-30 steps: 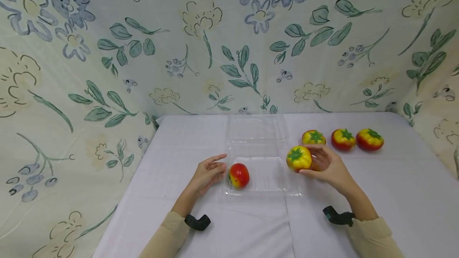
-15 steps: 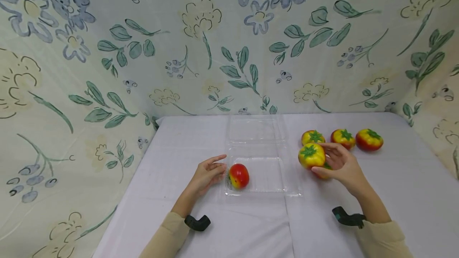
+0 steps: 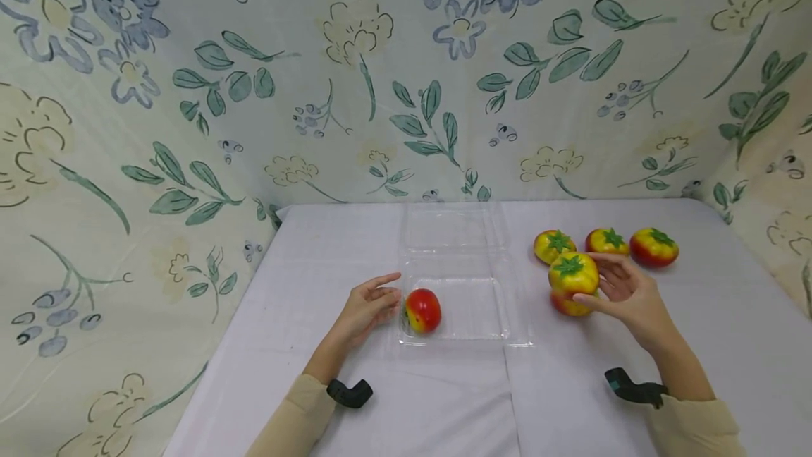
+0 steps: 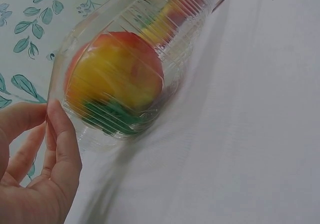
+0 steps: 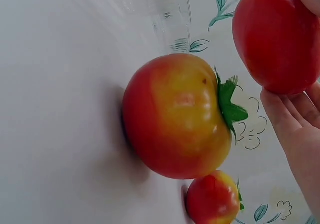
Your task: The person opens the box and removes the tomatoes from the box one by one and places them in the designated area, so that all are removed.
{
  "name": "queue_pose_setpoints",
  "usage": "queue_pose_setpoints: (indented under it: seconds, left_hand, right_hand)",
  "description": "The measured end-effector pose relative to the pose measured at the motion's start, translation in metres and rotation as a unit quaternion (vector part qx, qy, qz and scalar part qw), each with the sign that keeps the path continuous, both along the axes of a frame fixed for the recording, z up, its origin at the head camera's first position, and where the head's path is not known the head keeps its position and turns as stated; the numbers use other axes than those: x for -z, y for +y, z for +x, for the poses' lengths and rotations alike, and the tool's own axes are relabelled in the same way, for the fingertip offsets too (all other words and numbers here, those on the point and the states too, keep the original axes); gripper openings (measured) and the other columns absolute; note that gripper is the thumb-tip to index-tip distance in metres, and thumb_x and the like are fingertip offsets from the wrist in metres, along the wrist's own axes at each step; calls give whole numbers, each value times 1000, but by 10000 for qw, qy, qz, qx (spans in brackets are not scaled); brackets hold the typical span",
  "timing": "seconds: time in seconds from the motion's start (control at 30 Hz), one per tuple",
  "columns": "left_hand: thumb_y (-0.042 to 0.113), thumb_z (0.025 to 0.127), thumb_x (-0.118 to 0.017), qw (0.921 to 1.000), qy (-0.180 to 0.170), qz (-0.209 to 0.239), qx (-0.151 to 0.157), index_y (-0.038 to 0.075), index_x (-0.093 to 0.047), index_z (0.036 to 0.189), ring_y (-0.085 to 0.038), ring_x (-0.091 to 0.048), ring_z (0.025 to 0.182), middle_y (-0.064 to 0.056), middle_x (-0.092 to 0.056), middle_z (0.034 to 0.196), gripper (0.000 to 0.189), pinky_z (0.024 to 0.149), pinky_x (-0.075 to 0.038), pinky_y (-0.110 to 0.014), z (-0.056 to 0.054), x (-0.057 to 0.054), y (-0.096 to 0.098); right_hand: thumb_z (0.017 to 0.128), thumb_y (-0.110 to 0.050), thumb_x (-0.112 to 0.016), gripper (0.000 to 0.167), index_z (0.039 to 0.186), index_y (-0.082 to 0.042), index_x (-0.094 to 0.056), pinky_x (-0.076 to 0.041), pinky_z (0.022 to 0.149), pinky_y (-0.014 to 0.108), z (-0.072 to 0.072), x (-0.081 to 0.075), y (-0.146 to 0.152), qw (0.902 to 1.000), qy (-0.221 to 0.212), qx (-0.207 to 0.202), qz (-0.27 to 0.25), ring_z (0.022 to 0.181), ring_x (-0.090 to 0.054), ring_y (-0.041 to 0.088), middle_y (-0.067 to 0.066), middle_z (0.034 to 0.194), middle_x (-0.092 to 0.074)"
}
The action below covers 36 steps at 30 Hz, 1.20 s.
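My right hand (image 3: 634, 302) holds a red-and-yellow persimmon (image 3: 574, 272) with green leaves, thumb on the near side, fingers behind. In the right wrist view this held persimmon (image 5: 277, 38) shows its red underside, raised off the cloth. Another persimmon (image 3: 567, 304) sits on the table just below it, partly hidden. My left hand (image 3: 368, 312) pinches the left edge of a clear plastic clamshell box (image 3: 472, 312) between thumb and finger, clearest in the left wrist view. Inside that box, at its left end, one persimmon (image 3: 422, 311) lies on its side.
Behind the right hand stand three more persimmons: one left (image 3: 554, 247), one middle (image 3: 607, 240) and one right (image 3: 654, 247). The box's clear lid (image 3: 444, 228) lies folded back. A white cloth (image 3: 317, 252) covers the table, with a floral curtain (image 3: 406, 90) behind.
The right hand has carried its persimmon rightward, from beside the box's right edge to over the persimmon on the table. The left hand and the box have stayed put.
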<state>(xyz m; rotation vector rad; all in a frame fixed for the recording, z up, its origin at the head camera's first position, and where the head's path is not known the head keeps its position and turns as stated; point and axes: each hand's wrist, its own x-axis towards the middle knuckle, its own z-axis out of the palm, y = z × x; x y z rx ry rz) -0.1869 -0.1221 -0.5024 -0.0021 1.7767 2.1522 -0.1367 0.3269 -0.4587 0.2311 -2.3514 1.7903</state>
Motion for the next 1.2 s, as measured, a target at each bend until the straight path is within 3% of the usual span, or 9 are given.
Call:
queue_pose_setpoints:
  seconds: [0.3,0.43,0.6,0.87,1.2]
  left_hand:
    - [2,94,-67,10000,3,-9,-43,2,-55,140,-17,-65,84,-9,-66,101,48,77,-59,-27,-1,-1,1]
    - [3,94,-68,10000,-6,1,-42,4,-57,140,-17,-65,84,-9,-66,101,47,77,-59,-27,-1,-1,1]
    - [3,94,-68,10000,-6,42,26,3,-55,141,-16,-64,84,-9,-65,101,49,77,-59,-26,-2,0,0]
    - [3,94,-67,10000,8,31,80,3,-53,142,-16,-65,84,-9,-65,101,50,78,-59,-27,-2,1,-1]
    - [2,94,-67,10000,12,64,35,3,-55,141,-15,-65,83,-9,-65,100,48,77,-59,-26,-1,0,-1]
  right_hand:
    - [83,10,-74,64,138,-7,-46,-42,93,7,1,2,11,9988,9,65,-494,122,-47,-4,-3,135,-47]
    - [83,14,-72,62,136,-6,-47,-43,93,9,2,3,17,9957,43,20,-925,122,-48,-1,0,135,-48]
    - [86,10,-72,59,135,-12,-49,-41,92,6,2,6,26,9931,-92,183,-1150,124,-45,-2,1,137,-44]
    - [87,12,-69,59,136,-13,-49,-43,91,8,3,14,37,9861,-156,246,-1638,119,-48,0,-3,134,-46]
    - [89,11,-67,57,137,-14,-48,-44,89,7,6,17,47,9796,-295,399,-1946,119,-47,0,-6,133,-46]
